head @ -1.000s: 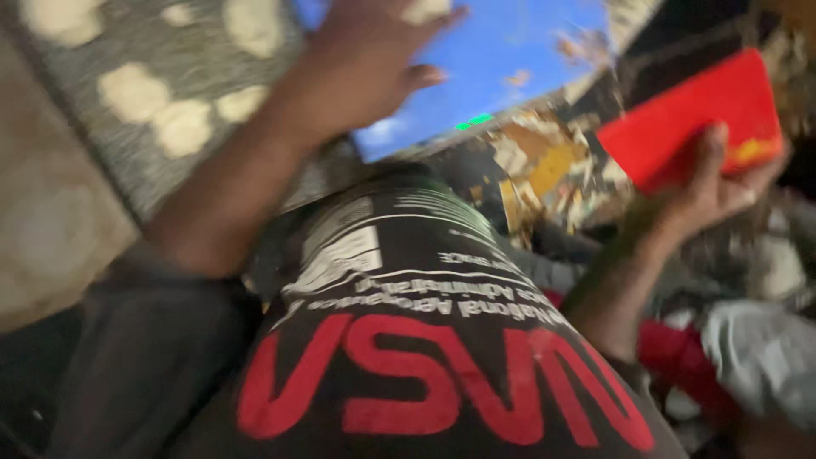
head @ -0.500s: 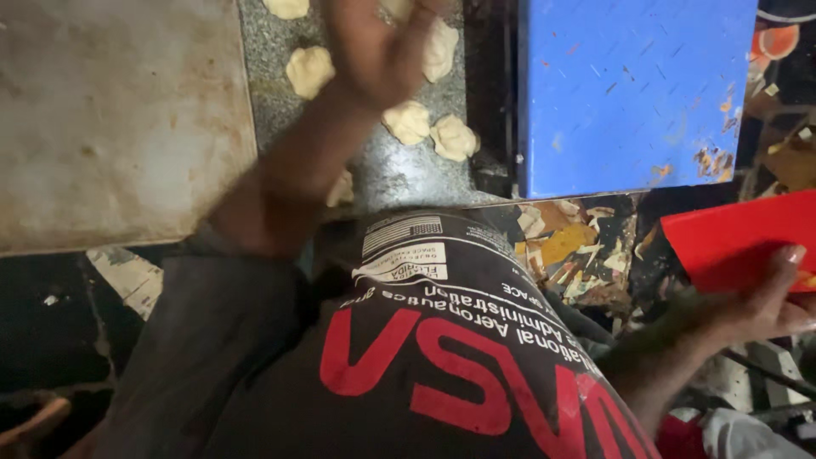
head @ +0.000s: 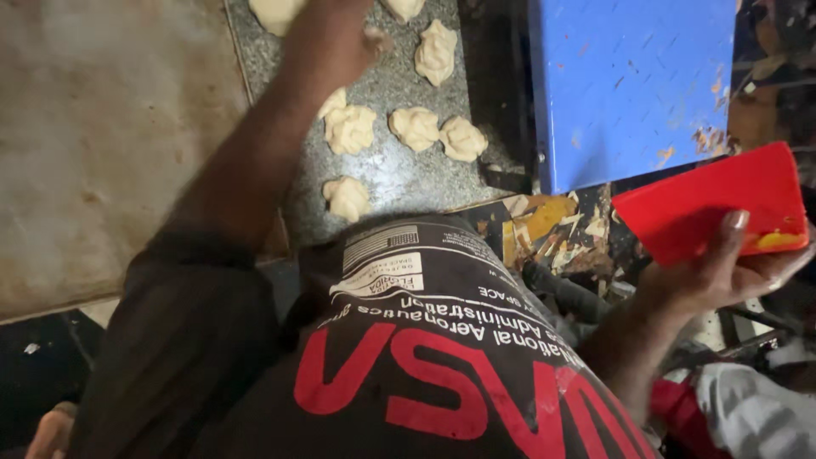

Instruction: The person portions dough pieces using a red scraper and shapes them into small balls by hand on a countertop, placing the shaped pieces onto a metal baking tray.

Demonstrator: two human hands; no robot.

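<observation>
My right hand [head: 722, 272] grips a red plastic scraper [head: 710, 212] at three o'clock, just below the blue board [head: 633, 85]. My left hand [head: 340, 38] reaches over the dough lumps [head: 416, 127] on the granite slab [head: 399, 183] at twelve o'clock; I cannot tell how its fingers stand.

The left hand [head: 340, 38] reaches over dough lumps [head: 415, 127] on the speckled stone surface [head: 399, 183]; the right hand [head: 718, 276] grips a red plastic scraper [head: 710, 208].

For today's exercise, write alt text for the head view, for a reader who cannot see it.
Seen from above, a person's left hand reaches over dough pieces on a speckled grey slab, while the right hand holds a flat red scraper beside a blue box.
</observation>
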